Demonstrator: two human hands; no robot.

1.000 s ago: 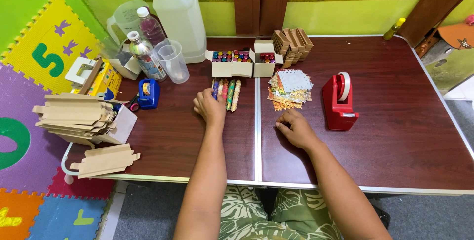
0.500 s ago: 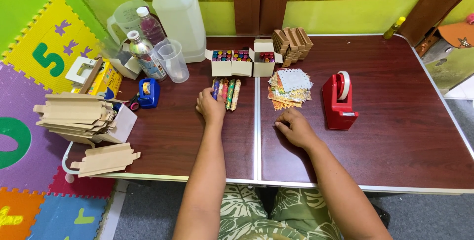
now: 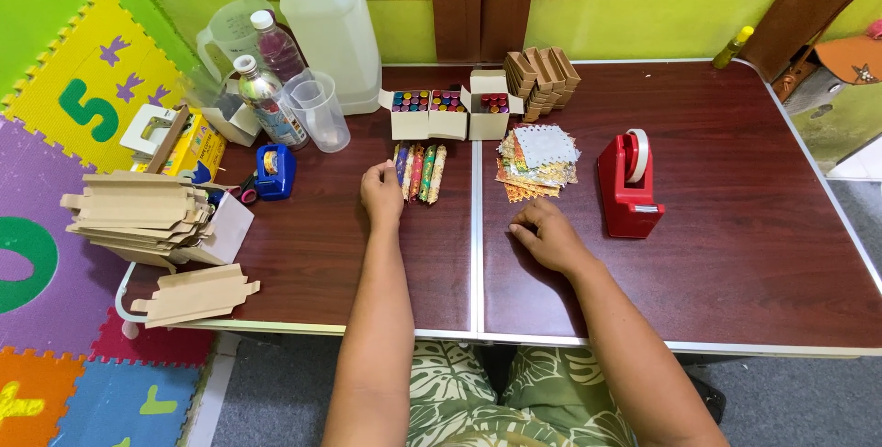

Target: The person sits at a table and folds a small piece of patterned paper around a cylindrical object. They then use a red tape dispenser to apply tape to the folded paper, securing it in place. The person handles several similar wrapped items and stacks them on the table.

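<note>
Dark-red folding table (image 3: 735, 254) holds a row of patterned wrapped sticks (image 3: 418, 171) at twelve o'clock of the left hand (image 3: 381, 194), whose curled, empty fingers touch them, so pinching one stick only seems wisest, while the right hand (image 3: 547, 236) rests flat, empty, at three o'clock.

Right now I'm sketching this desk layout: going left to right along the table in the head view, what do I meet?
Stack of flat cardboard blanks → blue tape dispenser → left hand → right hand → red tape dispenser.
</note>
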